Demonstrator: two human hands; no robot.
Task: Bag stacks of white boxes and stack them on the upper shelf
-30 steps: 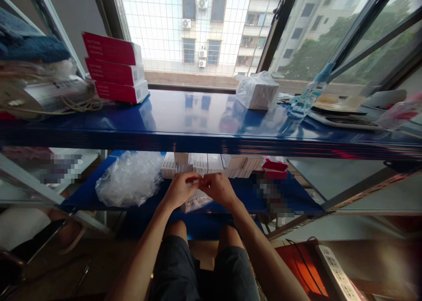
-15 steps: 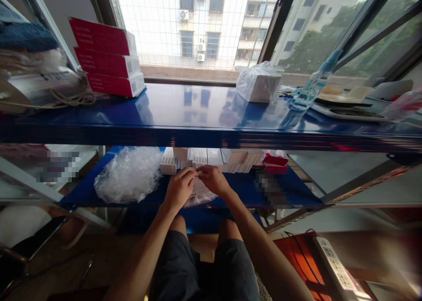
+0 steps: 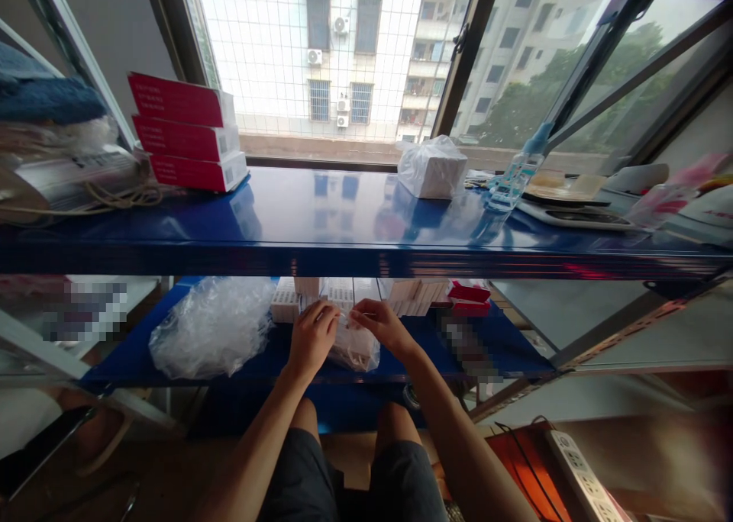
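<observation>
My left hand (image 3: 312, 337) and my right hand (image 3: 382, 325) meet over the lower blue shelf (image 3: 504, 346), both pinching the top of a small clear plastic bag (image 3: 356, 348) that hangs between them. The bag holds small whitish items I cannot make out. Just behind my hands stands a row of small white boxes (image 3: 366, 293), with two red boxes (image 3: 468, 298) at its right end.
A crumpled clear plastic bag (image 3: 209, 330) lies left of my hands. The upper blue shelf (image 3: 343, 224) carries three stacked red boxes (image 3: 183, 131), a wrapped white box (image 3: 432, 168), a water bottle (image 3: 515, 172) and a scale (image 3: 578, 209). A power strip (image 3: 581, 472) lies on the floor at right.
My hands have parted a little and the small bag now hangs lower between them. The camera view has shifted slightly down and left.
</observation>
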